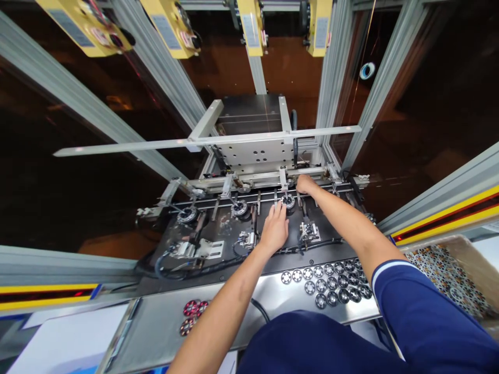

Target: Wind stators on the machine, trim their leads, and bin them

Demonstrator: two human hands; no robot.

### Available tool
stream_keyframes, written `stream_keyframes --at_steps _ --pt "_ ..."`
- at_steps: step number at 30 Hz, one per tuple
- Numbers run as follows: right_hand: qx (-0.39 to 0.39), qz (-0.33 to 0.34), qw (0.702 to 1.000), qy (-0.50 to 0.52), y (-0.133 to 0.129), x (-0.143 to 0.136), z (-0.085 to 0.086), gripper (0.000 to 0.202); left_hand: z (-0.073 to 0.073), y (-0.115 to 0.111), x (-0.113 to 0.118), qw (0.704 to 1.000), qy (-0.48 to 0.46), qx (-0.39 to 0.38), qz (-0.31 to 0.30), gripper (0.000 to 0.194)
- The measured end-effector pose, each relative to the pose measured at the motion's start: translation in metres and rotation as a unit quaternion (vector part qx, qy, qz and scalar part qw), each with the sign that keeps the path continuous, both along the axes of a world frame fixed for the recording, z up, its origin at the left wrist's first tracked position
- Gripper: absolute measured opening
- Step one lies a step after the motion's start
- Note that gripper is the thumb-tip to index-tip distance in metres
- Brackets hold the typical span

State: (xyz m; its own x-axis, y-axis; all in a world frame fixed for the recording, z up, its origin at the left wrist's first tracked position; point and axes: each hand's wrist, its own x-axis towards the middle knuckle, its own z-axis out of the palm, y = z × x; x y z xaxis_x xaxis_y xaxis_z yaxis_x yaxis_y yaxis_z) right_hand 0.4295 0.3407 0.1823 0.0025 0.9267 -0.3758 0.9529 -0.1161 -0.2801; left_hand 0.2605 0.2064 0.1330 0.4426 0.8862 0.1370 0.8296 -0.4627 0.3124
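Head view: my left hand [275, 227], fingers outstretched, meets the near rim of the disc [289, 200], third from left in its row; whether it grips, or my curled right hand [306, 184] holds anything, I cannot tell. The step looks like seating; the next move calls for steadiness. The round face points roughly upward, lacking a long axis.

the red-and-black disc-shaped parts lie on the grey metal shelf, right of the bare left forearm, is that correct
No: in the head view, the red-and-black disc-shaped parts lie left of the bare left forearm. They do lie on the grey metal shelf.
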Motion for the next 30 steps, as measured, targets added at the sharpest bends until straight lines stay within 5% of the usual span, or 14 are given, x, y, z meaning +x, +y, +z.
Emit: stream_keyframes --at_steps 10,17,20,24,30 --pt "-0.022 -0.015 0.994 0.104 -0.033 -0.007 -0.010 0.037 0.012 0.023 0.012 0.995 0.100 -0.019 -0.025 0.057" --pt "-0.004 -0.012 0.993 0.118 -0.053 -0.005 0.010 0.034 0.021 0.027 0.003 0.987 0.145 -0.036 -0.064 0.068" --pt "0.004 -0.012 0.994 0.105 -0.080 0.021 0.023 0.031 0.025 0.023 -0.007 0.987 0.134 -0.038 -0.078 0.071" --pt "0.002 -0.049 0.998 0.046 -0.112 0.087 0.041 0.028 0.041 0.027 -0.001 0.989 0.083 -0.019 -0.124 0.050" --pt "-0.008 -0.098 0.995 -0.001 -0.103 0.142 0.042 0.032 0.052 0.060 0.075 0.959 0.057 -0.027 -0.275 0.052"
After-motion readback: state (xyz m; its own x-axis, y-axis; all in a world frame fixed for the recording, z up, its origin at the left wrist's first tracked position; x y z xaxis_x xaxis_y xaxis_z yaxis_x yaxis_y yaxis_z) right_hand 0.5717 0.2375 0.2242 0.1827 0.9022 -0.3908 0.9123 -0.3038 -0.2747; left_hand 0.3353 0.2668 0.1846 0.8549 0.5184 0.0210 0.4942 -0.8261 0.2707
